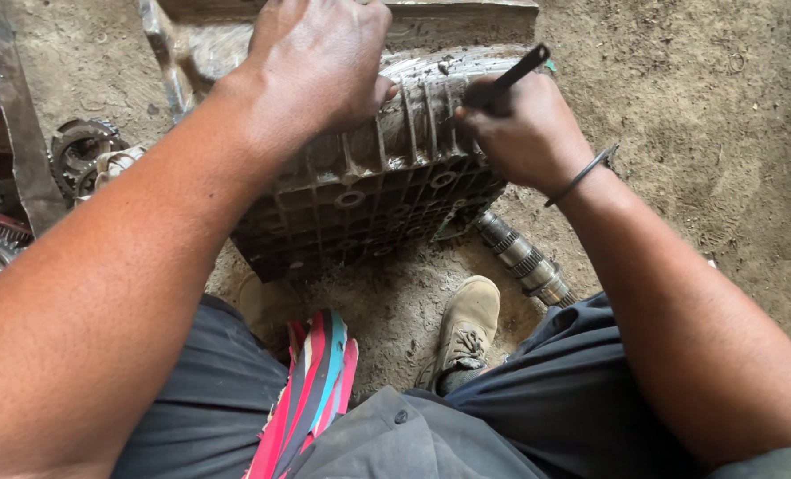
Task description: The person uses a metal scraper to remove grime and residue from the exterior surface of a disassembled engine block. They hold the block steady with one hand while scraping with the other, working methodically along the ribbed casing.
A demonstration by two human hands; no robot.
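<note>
A rough mechanic's workshop is shown, prob. a vehicle repair yard. Work is done low over a bare dirt floor (724, 115), packed w/ sand and grit. A greasy ribbed gearbox casing (369, 191) is stood on the ground, w/ a splined steel shaft (524, 259) laid just beside it. Loose gears (80, 151) and other oily metal parts are heaped at the left edge.

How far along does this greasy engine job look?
Already out: a splined shaft lies on the dirt floor, and gears sit at the left. In hand: the left hand steadies the ribbed metal casing while the right hand works a dark tool against its ribs. Left: the casing is caked in grime; what remains inside is hidden.
</note>
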